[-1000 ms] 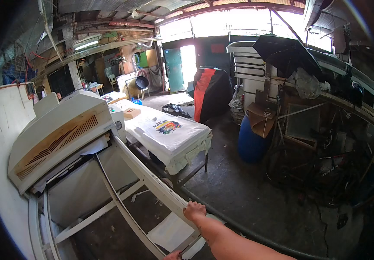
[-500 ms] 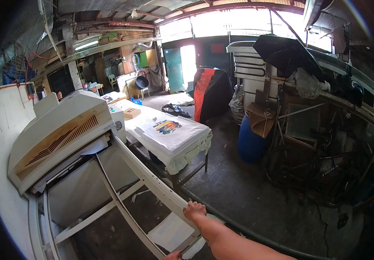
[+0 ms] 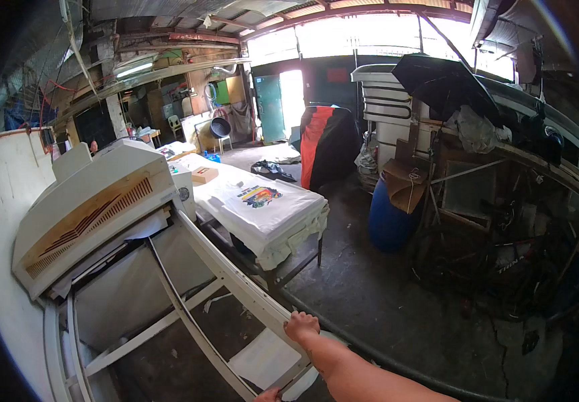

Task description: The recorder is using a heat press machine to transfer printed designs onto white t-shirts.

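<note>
My right hand [image 3: 301,325] is closed around the near part of a long white metal rail [image 3: 210,253] on a machine frame. My left hand [image 3: 268,395] shows only in part at the bottom edge, with its fingers at the end of a second, inner rail [image 3: 176,295]; its grip is mostly cut off. The rails run to a boxy white machine [image 3: 92,214] with rust-stained vents. White sheets [image 3: 262,355] lie beneath the frame near my hands. Beside the machine, a table holds stacked white cloths [image 3: 242,214], the top one with a colourful print.
A blue barrel [image 3: 386,228], a dark umbrella [image 3: 440,80] and a bicycle [image 3: 504,254] crowd the right. A black-and-red covered object [image 3: 333,147] stands near a green door [image 3: 269,107]. A person [image 3: 93,147] is partly visible behind the machine. A dark pipe [image 3: 423,385] runs along the floor.
The person behind the machine at the back left has shifted slightly. My hands and the frame have not visibly moved.
</note>
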`<state>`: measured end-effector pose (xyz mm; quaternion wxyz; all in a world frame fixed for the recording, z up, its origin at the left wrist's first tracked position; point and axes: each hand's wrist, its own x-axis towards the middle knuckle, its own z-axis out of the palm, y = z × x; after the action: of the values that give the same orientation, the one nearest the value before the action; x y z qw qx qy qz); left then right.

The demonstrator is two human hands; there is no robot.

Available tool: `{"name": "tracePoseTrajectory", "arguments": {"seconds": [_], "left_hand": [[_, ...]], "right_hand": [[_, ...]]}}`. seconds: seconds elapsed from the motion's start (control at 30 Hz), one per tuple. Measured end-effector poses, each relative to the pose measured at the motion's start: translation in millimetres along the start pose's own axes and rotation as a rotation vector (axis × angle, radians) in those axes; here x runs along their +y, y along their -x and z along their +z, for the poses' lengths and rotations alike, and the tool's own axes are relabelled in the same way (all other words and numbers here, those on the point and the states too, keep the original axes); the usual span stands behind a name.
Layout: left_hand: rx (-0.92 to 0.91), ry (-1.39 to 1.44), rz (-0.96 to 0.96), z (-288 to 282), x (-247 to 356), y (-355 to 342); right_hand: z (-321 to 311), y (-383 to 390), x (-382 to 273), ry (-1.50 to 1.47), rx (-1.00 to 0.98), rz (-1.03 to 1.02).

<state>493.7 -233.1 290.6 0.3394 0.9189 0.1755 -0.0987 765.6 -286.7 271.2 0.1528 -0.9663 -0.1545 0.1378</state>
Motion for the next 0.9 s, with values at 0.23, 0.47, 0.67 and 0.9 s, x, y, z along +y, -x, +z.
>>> {"name": "tracePoseTrajectory", "arguments": {"seconds": [0.23, 0.47, 0.67, 0.9], "left_hand": [[0.034, -0.035, 0.055, -3, 4, 3], [0.029, -0.020, 0.056, 1, -3, -1], [0.014, -0.035, 0.042, 2, -3, -1], [-0.041, -0.056, 0.016, -2, -1, -1]], "right_hand": [[-1, 1, -1, 0.013, 0.003, -0.004], [-7, 4, -3, 0.009, -0.015, 0.009], [-3, 1, -1, 0.005, -0.007, 0.004], [-2, 1, -2, 0.010, -0.018, 0.013]]}}
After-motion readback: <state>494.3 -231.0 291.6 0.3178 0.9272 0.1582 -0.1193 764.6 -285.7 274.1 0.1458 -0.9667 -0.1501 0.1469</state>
